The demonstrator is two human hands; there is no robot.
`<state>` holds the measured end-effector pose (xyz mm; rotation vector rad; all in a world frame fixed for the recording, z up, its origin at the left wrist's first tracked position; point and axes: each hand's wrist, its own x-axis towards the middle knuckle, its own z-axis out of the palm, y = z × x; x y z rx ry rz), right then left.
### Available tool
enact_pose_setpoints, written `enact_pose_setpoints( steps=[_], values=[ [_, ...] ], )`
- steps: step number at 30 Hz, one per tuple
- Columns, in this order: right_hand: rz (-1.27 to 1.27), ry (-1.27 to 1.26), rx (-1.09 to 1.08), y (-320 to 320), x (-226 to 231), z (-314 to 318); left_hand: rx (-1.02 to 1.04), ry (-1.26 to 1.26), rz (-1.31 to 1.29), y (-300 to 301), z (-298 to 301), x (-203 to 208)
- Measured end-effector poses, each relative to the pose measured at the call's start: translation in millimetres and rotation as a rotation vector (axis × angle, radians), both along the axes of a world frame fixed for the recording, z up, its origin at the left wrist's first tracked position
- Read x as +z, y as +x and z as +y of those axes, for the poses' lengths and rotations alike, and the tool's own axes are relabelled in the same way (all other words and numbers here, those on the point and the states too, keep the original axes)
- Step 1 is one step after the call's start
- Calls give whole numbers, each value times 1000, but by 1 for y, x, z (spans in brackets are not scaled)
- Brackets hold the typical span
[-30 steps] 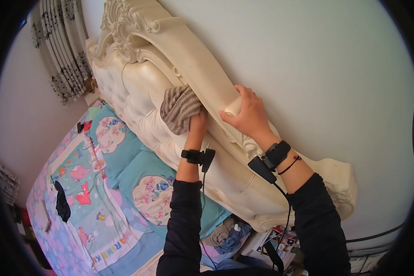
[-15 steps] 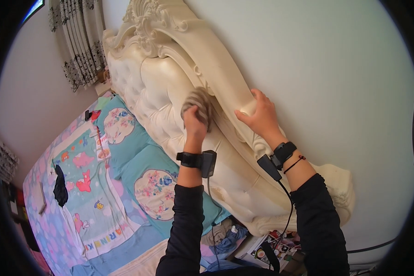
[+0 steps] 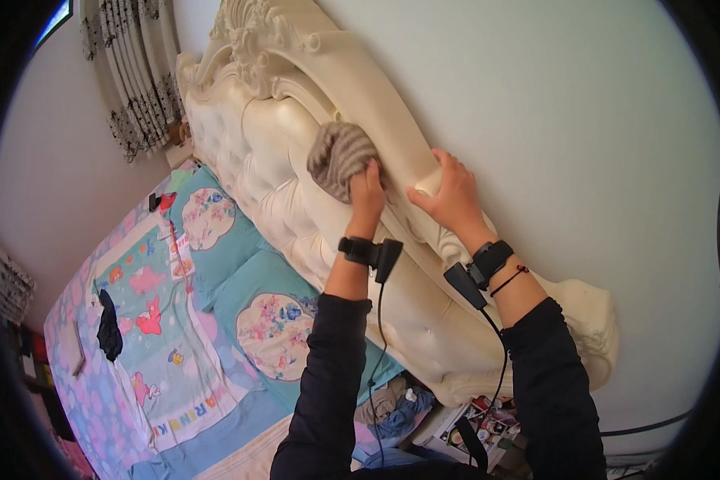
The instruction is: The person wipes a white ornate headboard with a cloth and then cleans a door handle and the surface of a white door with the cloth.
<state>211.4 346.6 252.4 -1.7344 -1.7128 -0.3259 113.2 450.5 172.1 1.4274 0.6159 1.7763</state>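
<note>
Holding a striped cloth (image 3: 340, 158) against the headboard (image 3: 236, 148), the left hand (image 3: 366, 192) reaches up to where the tufted padding meets the inner edge of the carved frame (image 3: 368, 88). Its fingers are closed on the cloth's near side, some of them hidden in the folds; the rest of the fabric spreads loosely beyond them. Compared with half a second earlier, the cloth sits a little higher, toward the headboard's upper edge, and the hand has shifted across toward the frame and turned, so that more of the fabric now shows. For the work in hand, this suggests that contact is passing along the seam between padding and frame rather than over the middle of the padding. The right hand (image 3: 456, 196) stays on the frame's outer edge, next to the wall (image 3: 568, 144), its thumb and fingers apart and astride the edge; whether they clamp it or merely rest there cannot be told. It probably serves as a brace. Below, two teal pillows (image 3: 232, 284) lie along the bed's headboard edge, and a printed towel (image 3: 148, 276) lies beside them with a black cloth item (image 3: 110, 328) on its outer edge.
</note>
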Motion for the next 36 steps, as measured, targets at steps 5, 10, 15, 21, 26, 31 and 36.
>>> enact_pose_setpoints(
  steps=[5, 10, 15, 21, 26, 31, 36],
  values=[
    [7, 26, -1, 5, -5, 3, 3, 33, 23, 20, -69, -49],
    [33, -20, 24, -5, -4, 6, -132, 61, 129, 34, -165, -115],
    [39, -49, -45, -5, 3, -3, -273, -161, 198, 34, -210, -148],
    [26, -20, -22, 3, 1, -2, -170, -268, -150, 2, -129, -77],
    [46, -55, 17, -6, 0, 0, 34, -89, 677, 12, -64, -70],
    [18, 11, 31, -1, 3, 1, 138, -115, 717, 24, -79, -74],
    [32, -35, 5, -1, -2, 3, 161, -118, 584, 9, -86, -69]
  ],
)
